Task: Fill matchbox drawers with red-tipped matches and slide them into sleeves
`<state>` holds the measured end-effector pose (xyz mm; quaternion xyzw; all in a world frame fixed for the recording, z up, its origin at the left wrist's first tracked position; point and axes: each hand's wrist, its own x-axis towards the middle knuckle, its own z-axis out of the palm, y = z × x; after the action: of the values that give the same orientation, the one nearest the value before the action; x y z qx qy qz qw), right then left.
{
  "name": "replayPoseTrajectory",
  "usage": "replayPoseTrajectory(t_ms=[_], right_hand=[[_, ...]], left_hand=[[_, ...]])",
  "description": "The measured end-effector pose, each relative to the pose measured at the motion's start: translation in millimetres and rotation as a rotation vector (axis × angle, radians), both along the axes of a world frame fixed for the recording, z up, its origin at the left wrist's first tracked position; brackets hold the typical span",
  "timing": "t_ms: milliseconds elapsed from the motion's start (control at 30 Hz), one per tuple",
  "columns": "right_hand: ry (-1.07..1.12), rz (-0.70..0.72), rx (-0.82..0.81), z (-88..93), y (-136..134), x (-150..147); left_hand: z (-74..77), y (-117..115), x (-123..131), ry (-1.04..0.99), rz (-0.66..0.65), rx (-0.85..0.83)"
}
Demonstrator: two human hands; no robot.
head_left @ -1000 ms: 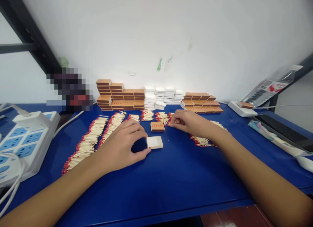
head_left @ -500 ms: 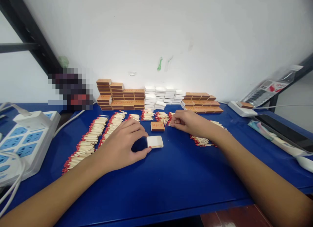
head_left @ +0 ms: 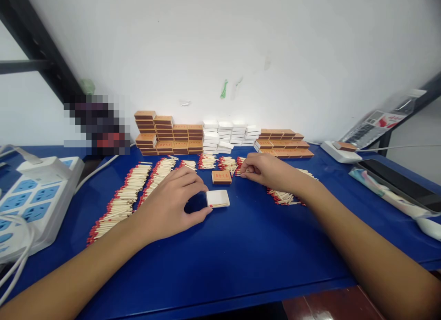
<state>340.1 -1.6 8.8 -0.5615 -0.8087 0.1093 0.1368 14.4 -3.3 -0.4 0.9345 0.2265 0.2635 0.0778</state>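
Observation:
My left hand (head_left: 177,198) grips the left end of a white matchbox tray (head_left: 218,197) between thumb and fingers. A few red-tipped matches (head_left: 219,205) lie along the tray's near side. My right hand (head_left: 263,170) is closed in a pinch at a small pile of matches (head_left: 240,162); whatever its fingertips hold is hidden. Just behind the tray, a brown matchbox (head_left: 221,176) lies flat on the blue table (head_left: 220,260). Under and beyond my right wrist spreads another heap of matches (head_left: 282,197).
Long rows of matches (head_left: 119,203) lie to the left. Against the wall stand stacked brown matchboxes (head_left: 163,138) and white trays (head_left: 225,134), with more brown boxes (head_left: 284,144) to their right. A power strip (head_left: 34,196) is at far left, a black phone (head_left: 401,182) at right.
The view has shifted very slightly. Both hands keep practically the same places, the left on the tray and the right at the match pile.

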Motion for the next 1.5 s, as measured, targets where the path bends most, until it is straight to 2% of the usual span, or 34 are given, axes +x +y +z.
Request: replayPoseTrajectory(t_ms=[233,533,667,767,900,1100,1300,1433,1500], right_hand=[[-0.004,0.003,-0.007,2.5,-0.2,-1.3],[-0.027,0.017,-0.003,-4.0,1.3,0.6],[-0.022,0.031,-0.012,0.5,-2.4,-0.9],[0.039,0.056,0.017,9.8,-11.6,-9.8],[0.139,0.139,0.090,20.7,-31.9,-36.0],[0.095,0.196,0.098,14.0,-49.9,-67.8],[0.017,0.223,0.117,5.1,-50.7,-75.1],[0.064,0.226,0.073,12.4,-49.6,-69.9],[0.106,0.195,0.110,17.9,-44.4,-59.2]], left_hand=[[-0.1,0.6,0.0,-0.003,-0.006,0.012],[-0.7,0.2,0.2,-0.015,-0.004,0.007],[-1.3,0.2,0.1,-0.016,0.002,0.018],[-1.8,0.7,0.1,-0.037,0.009,0.040],[-2.7,2.0,-0.3,-0.049,0.007,0.042],[-3.8,2.1,0.4,-0.030,0.018,0.026],[-4.0,0.7,2.6,-0.053,0.006,0.021],[-3.5,0.3,2.2,-0.055,0.004,0.016],[-2.9,-0.2,1.9,-0.054,0.005,0.012]])
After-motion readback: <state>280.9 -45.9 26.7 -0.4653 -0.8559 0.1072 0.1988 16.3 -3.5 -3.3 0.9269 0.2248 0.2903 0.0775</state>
